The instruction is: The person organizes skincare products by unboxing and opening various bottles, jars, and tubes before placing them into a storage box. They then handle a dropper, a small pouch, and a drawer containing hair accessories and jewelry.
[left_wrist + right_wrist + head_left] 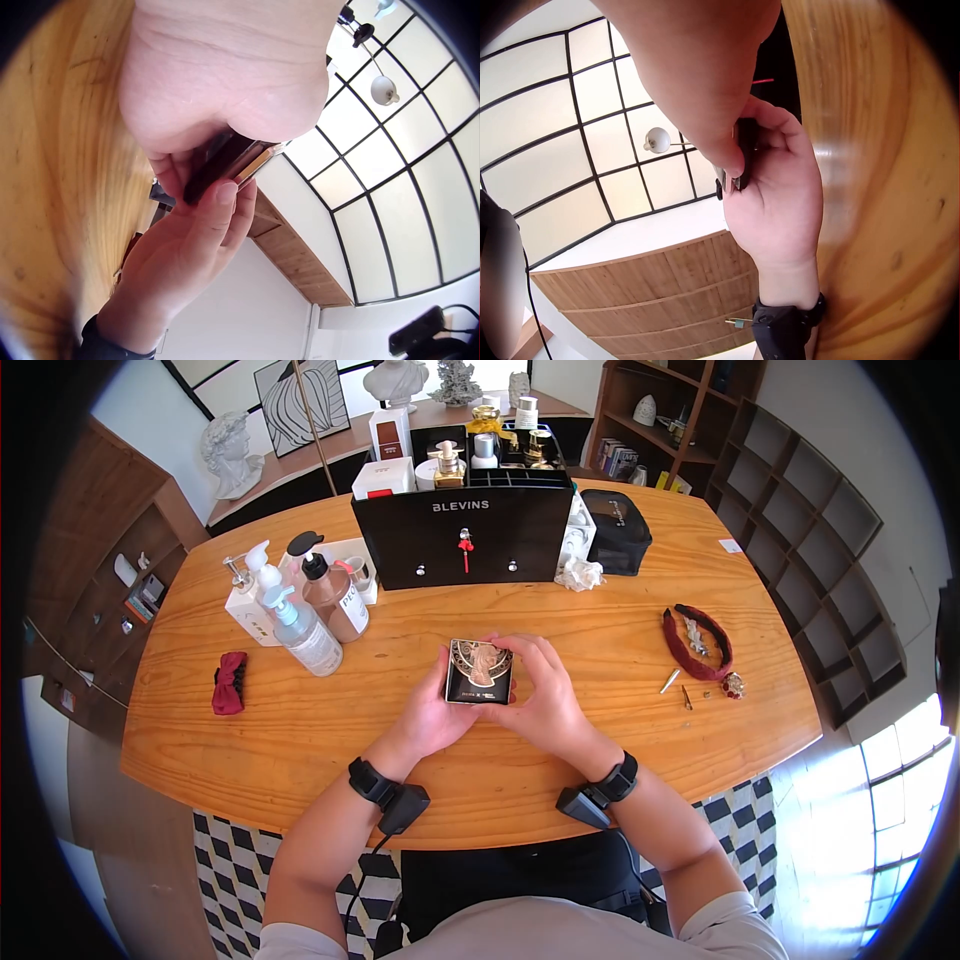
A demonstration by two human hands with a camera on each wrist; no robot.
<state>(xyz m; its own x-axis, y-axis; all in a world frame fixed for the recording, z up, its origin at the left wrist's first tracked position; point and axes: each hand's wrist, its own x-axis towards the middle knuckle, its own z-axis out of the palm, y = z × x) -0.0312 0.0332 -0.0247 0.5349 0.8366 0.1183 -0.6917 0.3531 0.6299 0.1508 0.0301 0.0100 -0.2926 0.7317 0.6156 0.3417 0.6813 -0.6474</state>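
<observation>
Between both hands, above the table's middle, is a square black compact case (pixel 479 671) with a gold-rimmed lid and a raised rose-gold figure. My left hand (pixel 432 710) cradles it from the left and below, palm turned up. On its other side my right hand (pixel 548 700) grips the right edge, fingers at the far corner and thumb at the near one. In the left wrist view the dark edge of the case (pixel 225 166) shows between the two hands. The right wrist view shows a narrow dark side of the case (pixel 744 146), most of it hidden by fingers.
Beyond the hands stands a black cosmetics organizer (pixel 400 550) loaded with bottles and boxes. Pump bottles (pixel 305 635) and a dark red hair bow (pixel 230 683) are at left. A black mesh pouch (pixel 618 532), a red headband (pixel 685 658) and small hairpins (pixel 687 698) lie right.
</observation>
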